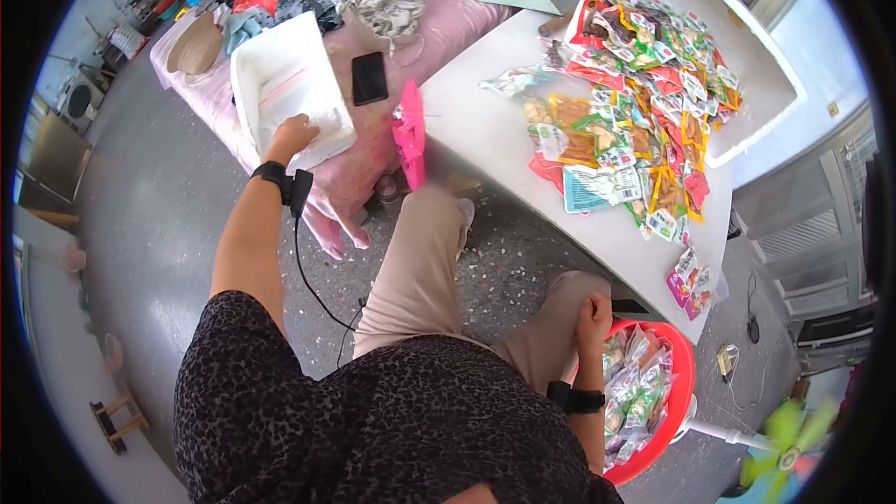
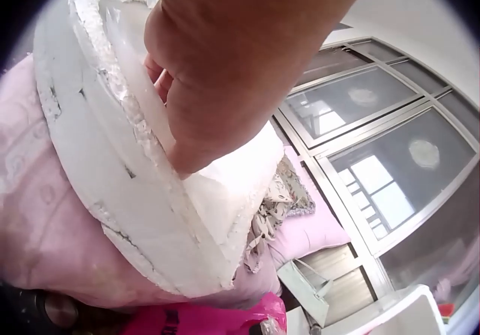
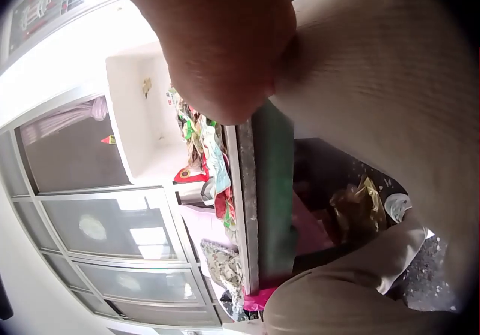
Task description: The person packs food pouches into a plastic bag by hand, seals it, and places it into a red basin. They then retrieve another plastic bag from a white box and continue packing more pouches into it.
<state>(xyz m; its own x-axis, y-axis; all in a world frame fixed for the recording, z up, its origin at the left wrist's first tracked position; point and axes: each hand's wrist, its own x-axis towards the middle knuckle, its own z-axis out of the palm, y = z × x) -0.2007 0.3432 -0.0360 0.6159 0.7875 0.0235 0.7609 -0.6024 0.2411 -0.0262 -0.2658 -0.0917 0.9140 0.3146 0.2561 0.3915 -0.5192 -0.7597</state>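
My left hand reaches over the near rim of a white foam box and into it. In the left wrist view its fingers bend in beside the box's inner wall, near clear plastic lying inside. The fingertips are hidden, so I cannot tell whether they pinch this plastic. My right hand rests, fingers curled and holding nothing, against the right thigh beside the table edge. Just below it is a red tub full of small snack packets.
A white table bears a heap of colourful snack packets spilling from a tipped white foam box. On the pink-covered bed lie a black phone and clothes. A pink plastic bag hangs at the table corner. A green fan stands right.
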